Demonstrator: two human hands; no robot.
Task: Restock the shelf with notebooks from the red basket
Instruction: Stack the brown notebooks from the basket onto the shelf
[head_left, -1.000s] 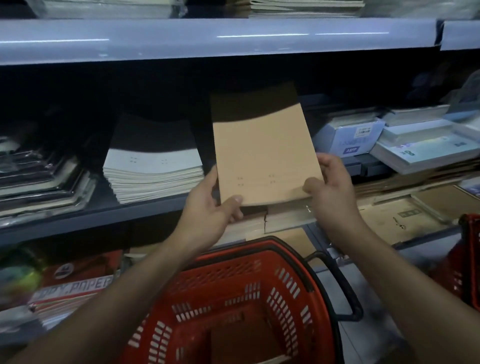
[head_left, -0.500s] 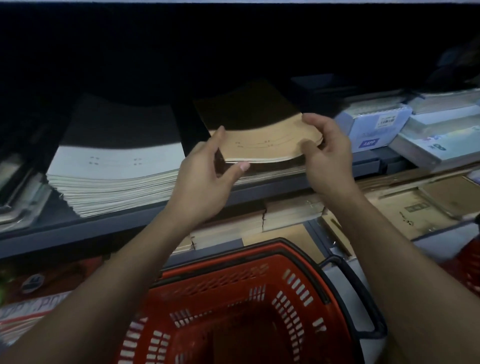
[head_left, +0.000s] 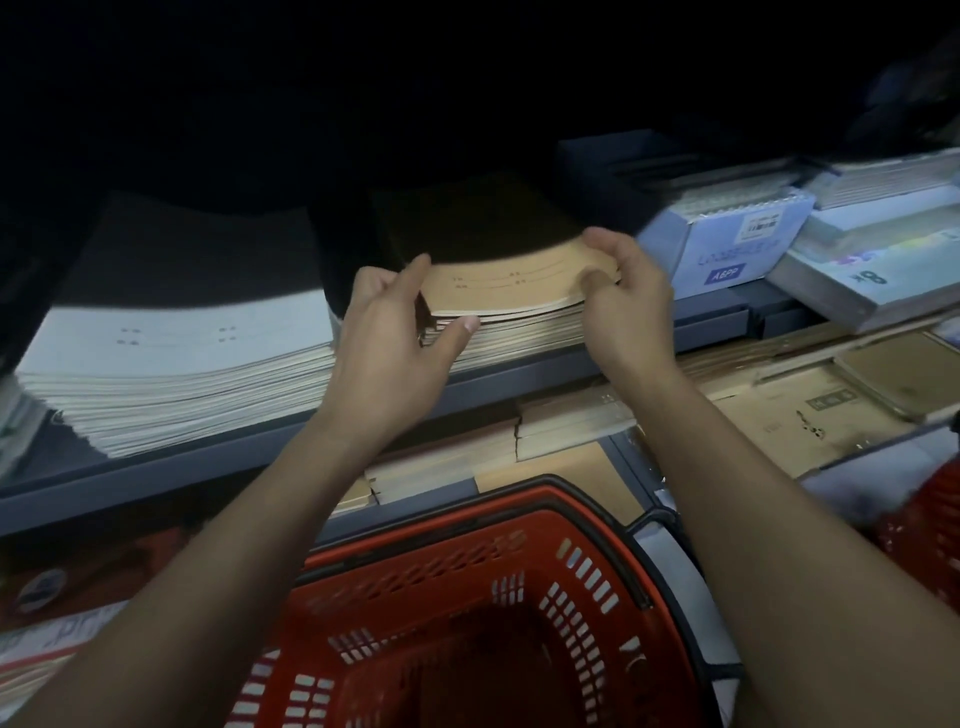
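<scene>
Both hands at frame centre, on a brown kraft notebook (head_left: 511, 291) lying flat atop a stack of like notebooks (head_left: 519, 332) on the grey shelf (head_left: 218, 457). Left hand (head_left: 395, 353) at the notebook's 9 o'clock edge: forefinger laid along the top cover, thumb pressed against the stack's side, fingers partly spread, pinching that near-left corner. Right hand (head_left: 623, 306) at the 3 o'clock edge: fingers curled over the top, clasping the right corner of the notebook. Far half of the cover lost in shadow.

At 9 o'clock of the stack, a taller pile of white-covered notebooks (head_left: 176, 374), same shelf, just beside but apart. At 2 o'clock, a pale blue box (head_left: 737, 249) with a printed label; contents not discernible. Beyond it at 3 o'clock, shrink-wrapped packs (head_left: 852, 280), tilted.

Lower tier at 5 o'clock: more kraft-brown stock (head_left: 571, 421) stacked flat.

Red basket (head_left: 519, 587) at 6 o'clock, black handle (head_left: 670, 582) folded down along its right rim. Interior dark; whether any notebooks lie within cannot be told.
</scene>
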